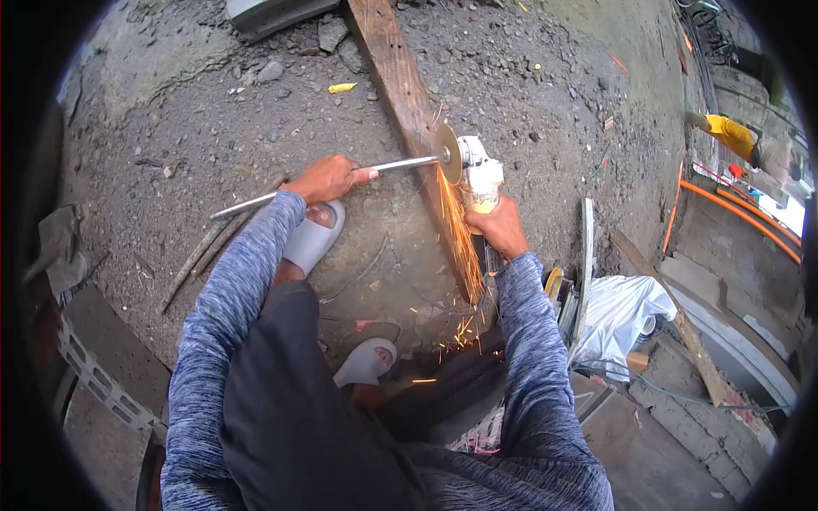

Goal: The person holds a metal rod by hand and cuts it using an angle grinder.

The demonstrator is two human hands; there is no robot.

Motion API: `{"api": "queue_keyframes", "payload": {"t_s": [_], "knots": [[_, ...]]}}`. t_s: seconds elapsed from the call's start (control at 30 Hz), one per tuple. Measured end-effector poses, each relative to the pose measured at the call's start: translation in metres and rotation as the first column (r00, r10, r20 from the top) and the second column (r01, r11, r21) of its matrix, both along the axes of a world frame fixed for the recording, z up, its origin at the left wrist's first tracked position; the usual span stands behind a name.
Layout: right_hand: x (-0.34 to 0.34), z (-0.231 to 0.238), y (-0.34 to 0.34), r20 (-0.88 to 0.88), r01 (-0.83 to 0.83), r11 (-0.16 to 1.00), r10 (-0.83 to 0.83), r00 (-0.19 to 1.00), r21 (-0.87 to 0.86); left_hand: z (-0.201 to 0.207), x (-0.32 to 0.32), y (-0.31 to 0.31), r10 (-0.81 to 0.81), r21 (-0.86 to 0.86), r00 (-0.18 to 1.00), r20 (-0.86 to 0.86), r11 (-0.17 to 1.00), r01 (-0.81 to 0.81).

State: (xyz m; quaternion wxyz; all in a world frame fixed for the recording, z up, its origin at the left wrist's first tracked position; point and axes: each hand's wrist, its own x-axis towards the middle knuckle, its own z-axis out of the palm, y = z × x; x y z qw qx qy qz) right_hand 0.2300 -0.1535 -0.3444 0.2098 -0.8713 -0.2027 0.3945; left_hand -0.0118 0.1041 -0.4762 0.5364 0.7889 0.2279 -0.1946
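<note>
My left hand (328,180) is closed around a thin metal rod (396,164), whose far tip meets the disc of an angle grinder. Gripped in my right hand (498,228) is the angle grinder (482,175), its body whitish and worn. The thin tan disc (449,153) stands on edge against the rod's tip. Orange sparks (456,221) stream down from that contact toward my feet. Beneath the tip and disc lies a long brown wooden beam (400,81) on the ground. The rod's other end reaches back past my left wrist.
Two sticks (209,247) lie left of my grey slippers (313,238). Hollow blocks (106,375) stand at the lower left. To my right are a white plastic sheet (618,315), a metal bar (584,264) and a wooden plank (682,324). A person in yellow (733,136) is farther right, near orange pipes (741,213).
</note>
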Motion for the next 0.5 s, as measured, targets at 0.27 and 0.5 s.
{"api": "queue_keyframes", "payload": {"t_s": [0.27,0.5], "knots": [[0.001,0.0,-0.002,0.033,0.01,1.0,-0.009,0.999,-0.03,-0.008,0.001,0.006,0.025,-0.109,1.0,0.018,0.994,-0.023],[-0.003,0.007,0.003,0.03,-0.016,1.0,0.016,0.999,-0.014,-0.009,0.003,0.012,0.02,-0.187,1.0,-0.016,0.982,-0.023]]}}
